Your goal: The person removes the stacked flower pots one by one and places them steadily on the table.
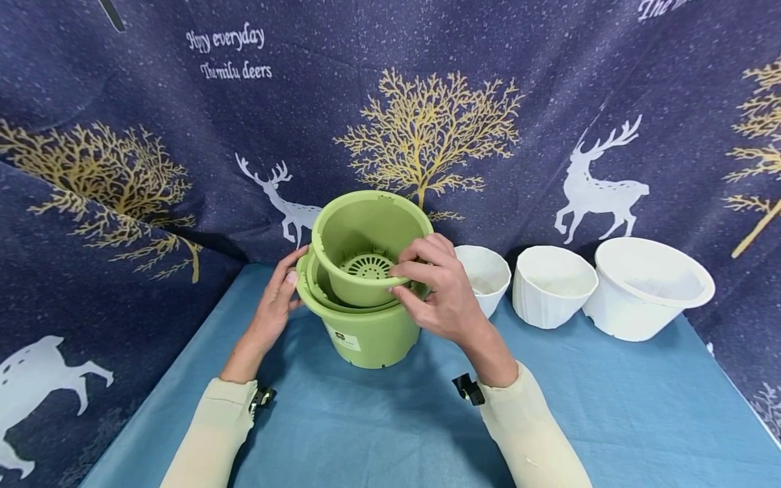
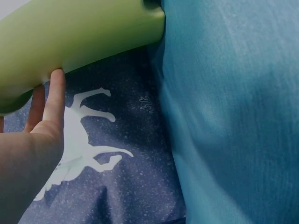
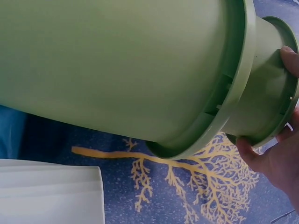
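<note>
A small green plastic flower pot with a slotted base is tilted in the mouth of larger nested ones. My right hand pinches its near right rim, thumb outside and fingers over the inside. Around it shows the rim of a middle green pot. Both sit in a large green pot with a white label, standing on the table. My left hand holds the large pot's left rim with the thumb near its edge; in the left wrist view its fingertips touch the outer wall.
To the right stand three white pots: a small one, a ribbed one and a wide one. A blue cloth covers the table. Behind hangs a dark blue curtain printed with deer and trees.
</note>
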A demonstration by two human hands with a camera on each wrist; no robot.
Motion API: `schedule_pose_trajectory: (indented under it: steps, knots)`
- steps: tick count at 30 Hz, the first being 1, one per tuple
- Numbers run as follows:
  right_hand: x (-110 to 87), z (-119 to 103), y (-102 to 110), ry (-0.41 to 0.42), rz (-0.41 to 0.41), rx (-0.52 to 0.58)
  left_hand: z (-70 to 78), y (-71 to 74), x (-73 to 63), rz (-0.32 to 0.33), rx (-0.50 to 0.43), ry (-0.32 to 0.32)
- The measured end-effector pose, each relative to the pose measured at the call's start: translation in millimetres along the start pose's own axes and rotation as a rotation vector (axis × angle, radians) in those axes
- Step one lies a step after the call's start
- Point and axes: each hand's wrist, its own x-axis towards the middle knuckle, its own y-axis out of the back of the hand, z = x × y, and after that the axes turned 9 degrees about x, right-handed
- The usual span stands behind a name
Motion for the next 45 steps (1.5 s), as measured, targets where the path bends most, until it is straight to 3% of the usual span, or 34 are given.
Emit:
schedule_pose_trajectory:
  steps: [45]
  knots:
    - [12.5, -28, 15, 0.086, 0.145, 0.017, 1.6, -0.3, -0.1, 0.004, 0.003, 0.009]
